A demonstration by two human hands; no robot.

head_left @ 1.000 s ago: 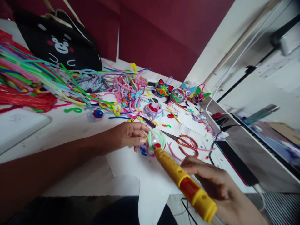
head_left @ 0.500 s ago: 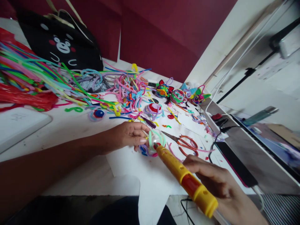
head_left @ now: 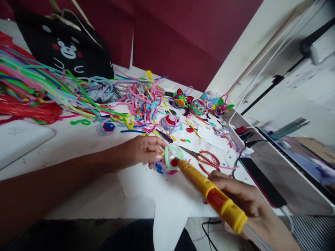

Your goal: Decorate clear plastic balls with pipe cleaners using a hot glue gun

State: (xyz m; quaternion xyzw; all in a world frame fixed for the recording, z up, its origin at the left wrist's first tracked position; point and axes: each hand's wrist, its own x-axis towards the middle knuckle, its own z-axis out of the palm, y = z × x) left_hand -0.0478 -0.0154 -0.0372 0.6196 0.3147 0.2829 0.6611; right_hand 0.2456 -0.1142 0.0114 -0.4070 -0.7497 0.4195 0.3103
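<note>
My left hand (head_left: 146,150) pinches a clear ball (head_left: 171,152) by its left side. Mint-green pipe cleaner strips curve over the ball, and blue, purple and red pieces show along its lower part. In my right hand (head_left: 240,198) is a yellow hot glue gun (head_left: 201,181) with an orange-red section and a clear glue stick out of its back end. Its dark nozzle points at a red spot on the ball; whether the tip touches cannot be made out. Orange-handled scissors (head_left: 206,159) lie right behind the ball, blades toward it.
Bundled pipe cleaners (head_left: 34,80) and a black bag (head_left: 65,48) occupy the left. Several decorated balls (head_left: 180,100) stand at the back. A phone (head_left: 261,181) lies at right by cables. White paper (head_left: 167,209) hangs over the front edge.
The glue gun's nozzle has drawn back slightly to the right, uncovering more of the red spot. My left hand and the ball stay nearly in place.
</note>
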